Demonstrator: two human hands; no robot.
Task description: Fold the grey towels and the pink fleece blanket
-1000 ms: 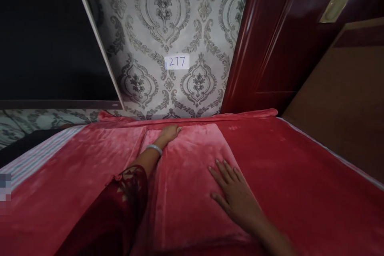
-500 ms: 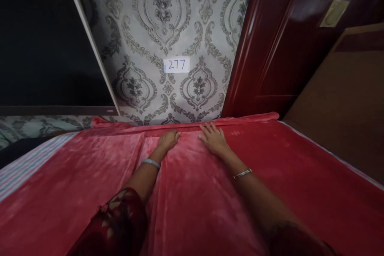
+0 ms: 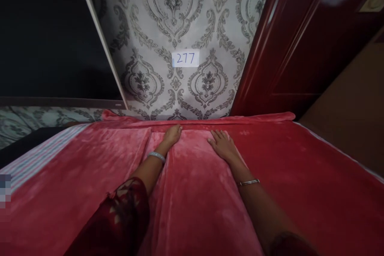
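A plush red blanket [image 3: 207,192] lies spread before me, with its left side and a middle strip folded over in lighter pink-red layers. At the far end of the middle strip, my left hand [image 3: 172,135] rests with its fingers curled together on the blanket's edge; the fingertips are partly hidden. My right hand [image 3: 223,145] lies flat on the strip's right edge, fingers stretched out and slightly spread. A bracelet circles each wrist.
Striped cloth [image 3: 45,154] shows under the blanket at left. Patterned wallpaper [image 3: 172,24] rises behind, bearing a paper label [image 3: 185,58] marked 277. A large dark screen [image 3: 54,40] stands at left, a dark red wooden door [image 3: 288,48] and a brown panel [image 3: 351,104] at right.
The view has shifted a little to the left. My right hand has slid slightly toward me onto the strip's right edge, which now shows more clearly. My left hand stays near the far edge.
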